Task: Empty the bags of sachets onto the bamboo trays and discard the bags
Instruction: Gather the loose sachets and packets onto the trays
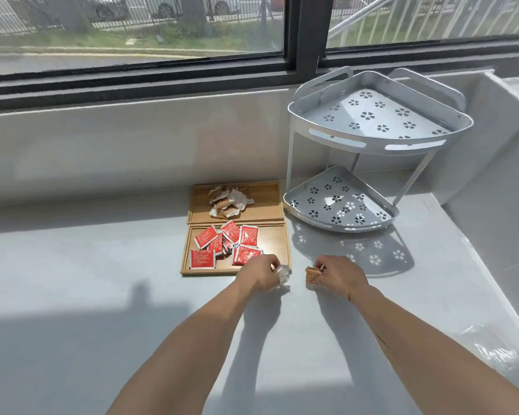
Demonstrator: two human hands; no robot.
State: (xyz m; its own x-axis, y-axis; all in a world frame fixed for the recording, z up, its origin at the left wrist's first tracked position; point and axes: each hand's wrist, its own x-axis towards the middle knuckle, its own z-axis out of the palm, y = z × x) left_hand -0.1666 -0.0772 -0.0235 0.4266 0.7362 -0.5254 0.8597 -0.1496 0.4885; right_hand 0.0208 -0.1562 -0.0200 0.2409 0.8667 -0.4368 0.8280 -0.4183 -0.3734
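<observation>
Head view shows the left hand point(259, 272) curled round a crumpled clear bag point(283, 272) at the near tray point(282, 235)'s front right corner, the right hand point(337, 275) pinching a small brown sachet point(312, 275) just beside it. Red sachets point(227, 244) lie on that tray, brown sachets point(227, 200) on the far tray point(264, 194). Thin film — light, limp, probably slippery — best bunched whole in the fist; another bag point(491, 348) lies near the bench's right edge.

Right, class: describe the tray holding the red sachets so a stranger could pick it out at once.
Start at the white two-tier corner rack on the grey counter; two bamboo trays lie to its left. Take the near tray, closest to the person's hands. It holds red sachets, while the far tray holds brown and white ones.
</observation>
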